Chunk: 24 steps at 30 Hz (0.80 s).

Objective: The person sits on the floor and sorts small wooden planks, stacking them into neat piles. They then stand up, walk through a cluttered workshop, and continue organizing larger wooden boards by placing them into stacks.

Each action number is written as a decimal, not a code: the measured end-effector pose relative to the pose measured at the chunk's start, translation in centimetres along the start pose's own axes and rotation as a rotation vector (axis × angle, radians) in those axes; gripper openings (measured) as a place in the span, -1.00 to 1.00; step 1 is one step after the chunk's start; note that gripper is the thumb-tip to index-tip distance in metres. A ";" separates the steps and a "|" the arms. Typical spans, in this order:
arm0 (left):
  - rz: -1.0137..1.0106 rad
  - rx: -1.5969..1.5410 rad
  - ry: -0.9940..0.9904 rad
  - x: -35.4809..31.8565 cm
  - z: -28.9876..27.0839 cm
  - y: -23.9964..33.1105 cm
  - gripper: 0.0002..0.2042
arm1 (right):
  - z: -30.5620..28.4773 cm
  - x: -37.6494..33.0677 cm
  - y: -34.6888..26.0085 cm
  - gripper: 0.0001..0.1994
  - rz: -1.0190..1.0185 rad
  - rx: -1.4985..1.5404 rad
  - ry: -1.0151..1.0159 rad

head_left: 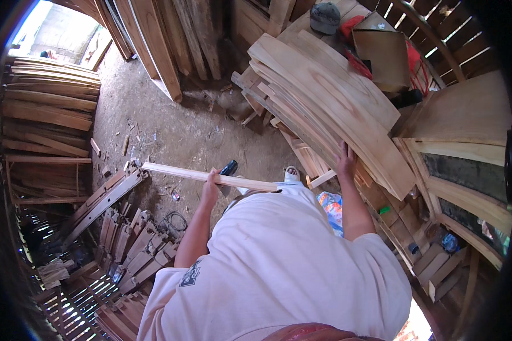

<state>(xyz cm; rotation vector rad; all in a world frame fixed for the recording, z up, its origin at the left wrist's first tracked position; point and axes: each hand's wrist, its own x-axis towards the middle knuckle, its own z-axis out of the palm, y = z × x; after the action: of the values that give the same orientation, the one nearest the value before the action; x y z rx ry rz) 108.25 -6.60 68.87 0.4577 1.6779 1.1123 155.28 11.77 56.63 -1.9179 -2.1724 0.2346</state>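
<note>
My left hand (211, 183) is closed around a long pale wooden strip (176, 171), held roughly level in front of my waist. Close by this hand, a black handle (228, 168) and a grey flat part show; whether the hand also holds that tool I cannot make out. To the right, my right hand (346, 161) grips the near edge of a board in a stack of wide pale boards (324, 96). Its fingers curl at the edge, and part of the grip is hidden. A short pale piece of wood (322, 179) sticks out beside it.
Upright planks (153, 45) lean at the back. Stacked boards (51, 108) stand at the left, above scrap timber (131, 238) and a wire coil (175, 220). A cardboard box (382, 57) and a grey cap (325, 18) lie beyond the boards. Offcuts litter the dirt floor (170, 131).
</note>
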 end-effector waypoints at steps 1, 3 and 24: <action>0.002 0.002 0.004 -0.1 0.0 0.0 -0.42 | 0.2 -0.1 0.1 -0.24 -0.008 -0.016 0.017; 0.023 0.041 0.027 -0.3 0.3 -0.1 -0.42 | 0.5 -0.4 0.2 -0.24 -0.024 -0.048 0.050; -0.004 0.263 -0.042 0.6 1.9 0.5 -0.36 | 1.9 -1.2 -1.7 -0.34 0.062 -0.227 0.026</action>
<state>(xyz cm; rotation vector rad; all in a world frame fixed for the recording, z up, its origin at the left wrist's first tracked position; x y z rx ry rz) 109.58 -5.07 68.85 0.6395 1.7949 0.8757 153.28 10.38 55.23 -2.0958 -2.2073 -0.0288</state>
